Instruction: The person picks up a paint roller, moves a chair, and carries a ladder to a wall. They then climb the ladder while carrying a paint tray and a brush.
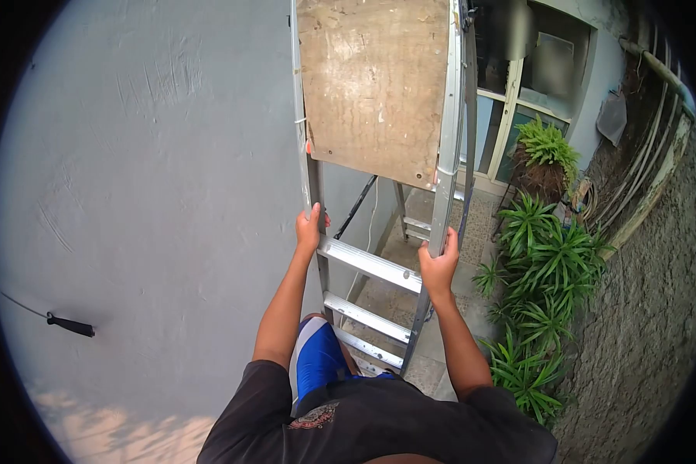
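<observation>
An aluminium stepladder (pixel 370 264) stands in front of me, its rungs running down below my hands. My left hand (pixel 309 230) is closed around the left side rail, just above a rung. On the right side rail, at about the same height, my right hand (pixel 439 265) is wrapped with the thumb along the rail. A worn plywood board (pixel 375 85) is set between the rails above my hands. My blue shorts leg (pixel 317 356) shows close to the lower rungs.
A grey wall (pixel 155 155) rises at my left, with a black-handled tool (pixel 71 326) against it. Green plants (pixel 553 255) line the right side beside a rough wall (pixel 642 309) with pipes. A framed glass door (pixel 510 100) is behind the ladder, over a tiled floor (pixel 468 286).
</observation>
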Demonstrator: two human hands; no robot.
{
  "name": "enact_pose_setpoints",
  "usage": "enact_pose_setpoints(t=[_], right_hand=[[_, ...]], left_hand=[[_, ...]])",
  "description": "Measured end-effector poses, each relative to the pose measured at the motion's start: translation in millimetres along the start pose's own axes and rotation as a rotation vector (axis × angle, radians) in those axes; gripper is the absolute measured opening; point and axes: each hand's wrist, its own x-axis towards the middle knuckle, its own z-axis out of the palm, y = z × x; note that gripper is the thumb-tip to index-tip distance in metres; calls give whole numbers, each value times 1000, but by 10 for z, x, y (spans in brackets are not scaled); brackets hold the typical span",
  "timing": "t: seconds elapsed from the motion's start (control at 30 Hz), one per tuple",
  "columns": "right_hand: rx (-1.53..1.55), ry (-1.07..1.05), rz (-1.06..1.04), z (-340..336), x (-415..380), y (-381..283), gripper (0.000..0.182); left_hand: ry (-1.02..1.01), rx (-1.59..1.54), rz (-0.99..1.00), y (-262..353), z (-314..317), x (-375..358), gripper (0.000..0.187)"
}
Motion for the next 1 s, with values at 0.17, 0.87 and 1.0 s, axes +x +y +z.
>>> enact_pose_setpoints(t=[0.17,0.87,1.0], right_hand=[[18,2,-35,0,3,6,37],[89,9,44,-7,-18,127,37],[92,4,74,-10,-34,133,37]], left_hand=[[-4,-22,23,63,2,-55,51],[-66,-81,47,-94,-42,-43,39],[-58,-73,50,-126,-50,-26,35]])
